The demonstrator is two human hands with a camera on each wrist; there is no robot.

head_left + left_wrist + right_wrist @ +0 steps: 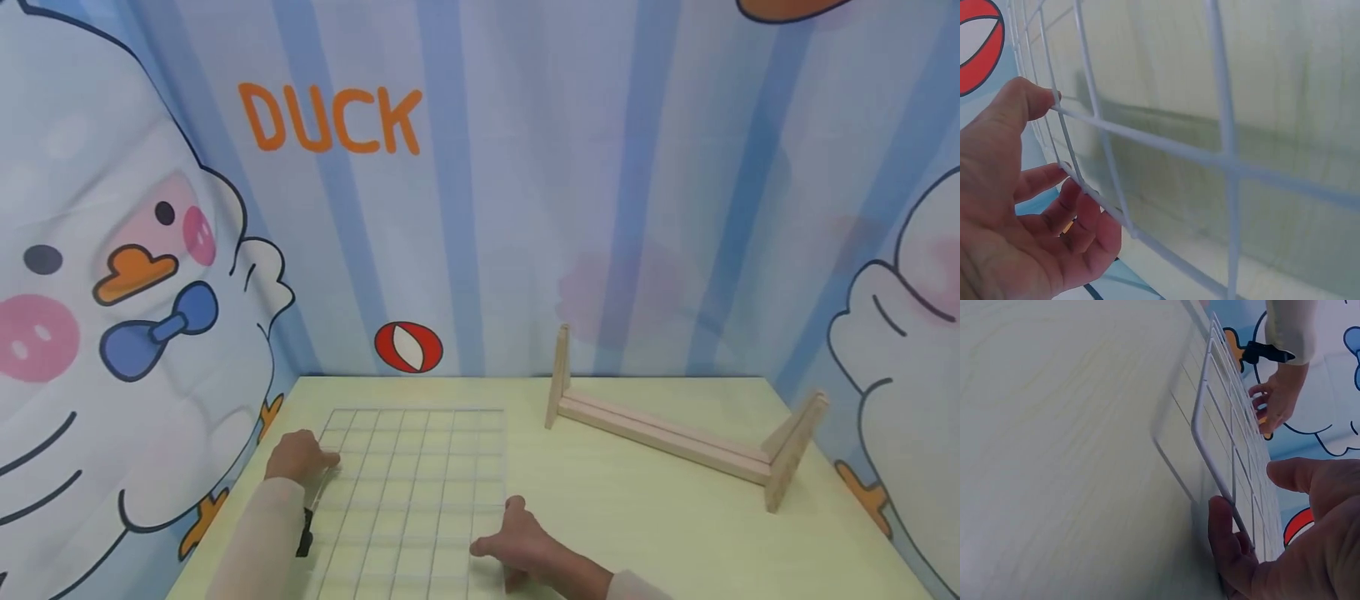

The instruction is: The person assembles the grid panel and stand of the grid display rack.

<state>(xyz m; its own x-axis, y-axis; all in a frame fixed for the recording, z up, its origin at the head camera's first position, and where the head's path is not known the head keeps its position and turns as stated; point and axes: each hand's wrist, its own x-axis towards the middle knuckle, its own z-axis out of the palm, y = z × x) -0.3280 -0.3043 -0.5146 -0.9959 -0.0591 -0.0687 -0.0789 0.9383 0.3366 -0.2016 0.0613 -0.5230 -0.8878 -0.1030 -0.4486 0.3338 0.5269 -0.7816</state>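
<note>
A white wire grid panel [420, 454] lies nearly flat above the pale tabletop, and its shadow shows beneath it in the right wrist view. My left hand [296, 457] grips the panel's left edge; in the left wrist view the thumb [1038, 102] is on top of a wire and the other fingers [1100, 244] curl under the edge wire. My right hand [525, 543] holds the right edge near the close corner. There its fingers [1221, 531] curl under the border wire [1197, 425], while the thumb [1291, 474] stands over the grid.
A wooden stand [667, 437] with two upright end pieces and a long crossbar sits on the right of the table [637, 517]. Behind the table hangs a striped blue curtain [517, 208] printed with ducks. A black strap [304, 533] is on the left wrist.
</note>
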